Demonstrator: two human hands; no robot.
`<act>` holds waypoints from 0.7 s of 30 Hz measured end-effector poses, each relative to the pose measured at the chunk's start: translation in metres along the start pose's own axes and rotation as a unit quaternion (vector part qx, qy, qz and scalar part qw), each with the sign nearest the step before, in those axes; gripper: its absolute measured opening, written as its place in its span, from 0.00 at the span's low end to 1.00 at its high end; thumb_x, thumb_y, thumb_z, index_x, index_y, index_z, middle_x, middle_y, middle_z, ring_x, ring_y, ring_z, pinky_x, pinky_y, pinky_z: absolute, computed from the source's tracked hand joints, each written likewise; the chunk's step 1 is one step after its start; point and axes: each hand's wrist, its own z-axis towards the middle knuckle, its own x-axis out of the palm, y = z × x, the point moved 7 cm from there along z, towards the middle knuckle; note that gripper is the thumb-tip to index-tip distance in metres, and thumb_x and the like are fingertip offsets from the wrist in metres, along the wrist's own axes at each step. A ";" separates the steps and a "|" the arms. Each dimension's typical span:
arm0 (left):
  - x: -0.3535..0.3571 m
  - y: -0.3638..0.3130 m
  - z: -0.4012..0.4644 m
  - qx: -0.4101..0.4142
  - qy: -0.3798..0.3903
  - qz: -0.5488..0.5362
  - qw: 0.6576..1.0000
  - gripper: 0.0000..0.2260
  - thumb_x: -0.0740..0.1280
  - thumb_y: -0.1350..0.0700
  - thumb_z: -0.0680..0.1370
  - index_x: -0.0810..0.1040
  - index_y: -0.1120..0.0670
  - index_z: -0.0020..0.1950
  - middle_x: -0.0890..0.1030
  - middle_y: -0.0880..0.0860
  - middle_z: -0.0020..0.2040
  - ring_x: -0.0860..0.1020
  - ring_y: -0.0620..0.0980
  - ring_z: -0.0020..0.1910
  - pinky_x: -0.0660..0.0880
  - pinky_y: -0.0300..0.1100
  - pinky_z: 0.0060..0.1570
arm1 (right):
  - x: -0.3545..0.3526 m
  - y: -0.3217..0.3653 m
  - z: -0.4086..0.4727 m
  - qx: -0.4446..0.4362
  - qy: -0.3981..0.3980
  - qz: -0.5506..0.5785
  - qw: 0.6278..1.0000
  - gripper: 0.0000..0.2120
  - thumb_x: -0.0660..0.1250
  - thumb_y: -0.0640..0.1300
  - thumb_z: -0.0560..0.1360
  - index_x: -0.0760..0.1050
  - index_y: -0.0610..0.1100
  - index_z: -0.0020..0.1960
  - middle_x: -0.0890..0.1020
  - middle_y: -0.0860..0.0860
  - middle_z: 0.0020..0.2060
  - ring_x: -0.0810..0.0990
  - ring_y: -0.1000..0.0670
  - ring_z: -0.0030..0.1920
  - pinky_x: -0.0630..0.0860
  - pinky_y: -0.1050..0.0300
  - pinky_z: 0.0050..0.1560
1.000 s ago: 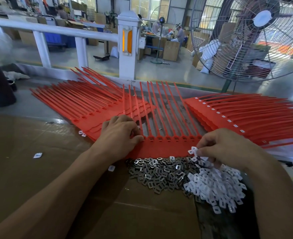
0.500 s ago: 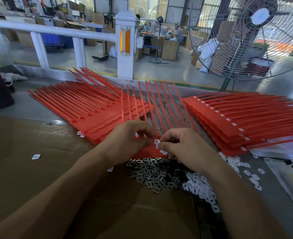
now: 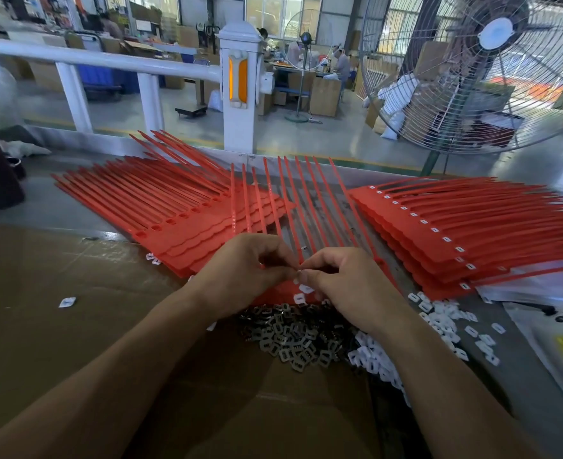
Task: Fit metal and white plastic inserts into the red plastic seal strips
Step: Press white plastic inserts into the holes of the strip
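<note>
Since the earlier frame the right hand (image 3: 346,286) has left the white pile and come in to meet the left hand (image 3: 240,270) over the near edge of the red seal strip sheet (image 3: 306,207) at centre. Both hands now have fingers curled, tips pinched together on a small insert at approx. the same spot; whether that piece is metal or white cannot be told. Two white inserts (image 3: 301,293) show on the sheet's head row just below the fingertips, so this sheet looks partly filled, w/ most of its row hidden under the hands.

Near: the metal inserts (image 3: 286,339) lie heaped on the cardboard (image 3: 74,326), w/ the white plastic inserts (image 3: 439,323) heaped to the right; both heaps are large, i.e. plenty of stock left.

Mid, right: the finished stack (image 3: 439,233) shows white inserts seated along its heads. Mid, left: the unfilled stack (image 3: 180,223) shows open sockets, no inserts, so judged still to do.

Far: a white railing (image 3: 107,61), and a floor fan (image 3: 492,67) to the right.
</note>
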 end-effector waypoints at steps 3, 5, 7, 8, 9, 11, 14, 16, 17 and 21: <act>-0.002 0.001 0.000 -0.005 -0.007 0.007 1.000 0.01 0.74 0.56 0.76 0.84 0.50 0.46 0.84 0.45 0.42 0.82 0.42 0.42 0.79 0.38 0.44 | 0.002 -0.002 0.000 0.006 0.003 0.008 1.000 0.03 0.75 0.48 0.78 0.83 0.52 0.46 0.83 0.60 0.30 0.79 0.63 0.29 0.70 0.72 0.29; -0.003 0.002 0.000 -0.009 -0.015 0.009 1.000 0.02 0.75 0.54 0.76 0.83 0.50 0.46 0.84 0.46 0.41 0.82 0.42 0.40 0.80 0.39 0.42 | 0.003 -0.002 0.000 0.009 0.005 0.010 1.000 0.03 0.74 0.49 0.78 0.83 0.52 0.46 0.84 0.57 0.32 0.79 0.62 0.30 0.72 0.71 0.30; -0.004 0.001 0.000 -0.010 -0.022 0.013 1.000 0.03 0.75 0.53 0.76 0.83 0.49 0.47 0.84 0.45 0.42 0.81 0.42 0.40 0.80 0.38 0.42 | 0.003 0.000 0.000 0.007 0.001 0.009 1.000 0.03 0.74 0.50 0.78 0.83 0.53 0.46 0.85 0.58 0.34 0.81 0.61 0.31 0.72 0.71 0.31; -0.004 0.002 -0.001 -0.011 -0.025 0.019 0.999 0.03 0.75 0.53 0.76 0.83 0.48 0.48 0.84 0.45 0.42 0.81 0.42 0.41 0.79 0.38 0.42 | 0.002 0.000 0.000 0.008 -0.006 0.008 1.000 0.03 0.74 0.51 0.78 0.83 0.53 0.46 0.85 0.59 0.35 0.81 0.61 0.32 0.72 0.70 0.31; -0.005 0.002 -0.001 -0.012 -0.027 0.031 0.999 0.03 0.75 0.53 0.76 0.83 0.47 0.48 0.83 0.44 0.42 0.81 0.41 0.42 0.79 0.37 0.42 | 0.000 -0.001 0.000 0.009 -0.017 0.007 1.000 0.03 0.75 0.51 0.77 0.83 0.53 0.46 0.84 0.60 0.34 0.82 0.61 0.32 0.72 0.70 0.32; -0.012 0.006 -0.001 -0.022 -0.037 0.073 0.996 0.03 0.74 0.52 0.77 0.83 0.45 0.49 0.83 0.42 0.43 0.80 0.40 0.44 0.77 0.34 0.43 | -0.003 -0.003 0.000 0.012 -0.036 -0.003 0.999 0.04 0.75 0.52 0.77 0.83 0.53 0.45 0.83 0.61 0.33 0.81 0.61 0.32 0.71 0.71 0.32; -0.034 0.015 -0.002 -0.049 -0.063 0.122 0.989 0.05 0.74 0.53 0.76 0.82 0.42 0.47 0.82 0.41 0.44 0.79 0.38 0.45 0.74 0.32 0.43 | -0.008 -0.008 0.000 0.023 -0.059 -0.033 0.997 0.05 0.74 0.52 0.77 0.83 0.53 0.44 0.82 0.59 0.34 0.80 0.61 0.37 0.70 0.67 0.37; -0.047 0.020 -0.003 -0.066 -0.065 0.161 0.983 0.06 0.74 0.53 0.76 0.81 0.42 0.45 0.82 0.41 0.44 0.78 0.38 0.45 0.74 0.35 0.45 | -0.009 -0.010 0.001 0.030 -0.066 -0.037 0.997 0.04 0.74 0.52 0.77 0.82 0.53 0.45 0.82 0.59 0.39 0.80 0.60 0.40 0.70 0.63 0.40; -0.052 0.022 -0.004 -0.071 -0.064 0.181 0.979 0.05 0.74 0.53 0.76 0.81 0.43 0.45 0.82 0.41 0.44 0.78 0.38 0.45 0.75 0.36 0.46 | -0.009 -0.010 0.001 0.032 -0.068 -0.040 0.996 0.04 0.74 0.52 0.77 0.82 0.53 0.45 0.82 0.59 0.39 0.80 0.59 0.41 0.70 0.63 0.41; -0.064 0.025 -0.008 -0.080 -0.043 0.235 0.968 0.02 0.74 0.50 0.76 0.83 0.44 0.47 0.82 0.40 0.43 0.78 0.36 0.44 0.76 0.42 0.50 | -0.009 -0.012 0.003 0.033 -0.073 -0.057 0.995 0.04 0.74 0.52 0.77 0.82 0.54 0.45 0.83 0.58 0.38 0.81 0.61 0.39 0.70 0.65 0.39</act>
